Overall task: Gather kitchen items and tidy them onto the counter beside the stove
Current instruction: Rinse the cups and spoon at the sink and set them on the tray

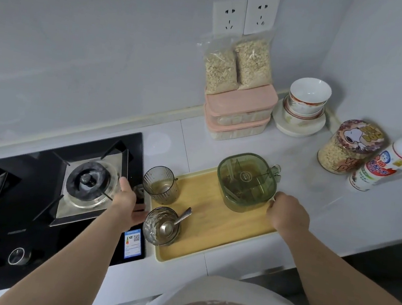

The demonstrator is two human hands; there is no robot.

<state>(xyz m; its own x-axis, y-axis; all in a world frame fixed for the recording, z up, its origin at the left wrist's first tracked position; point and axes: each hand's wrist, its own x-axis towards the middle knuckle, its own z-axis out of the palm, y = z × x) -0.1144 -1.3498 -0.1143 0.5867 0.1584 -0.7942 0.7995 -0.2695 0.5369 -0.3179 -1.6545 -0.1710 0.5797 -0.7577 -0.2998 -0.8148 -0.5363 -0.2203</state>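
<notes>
A wooden tray [213,225] lies on the white counter just right of the black gas stove [35,197]. On the tray stand a ribbed glass cup [161,185], a glass bowl [162,226] with a metal spoon [172,224] in it, and a green lidded container [248,183]. My left hand [129,200] grips the tray's left edge, over the stove's rim. My right hand [286,212] grips the tray's right edge beside the green container. The tray's base rests flat on the counter.
Against the wall stand two pink-lidded boxes [238,116] with two oat bags [237,65] on top, stacked white bowls [306,102], a cartoon-dog jar [349,146] and a white bottle [388,161]. The stove has two burners and knobs at the front. The counter edge runs near my body.
</notes>
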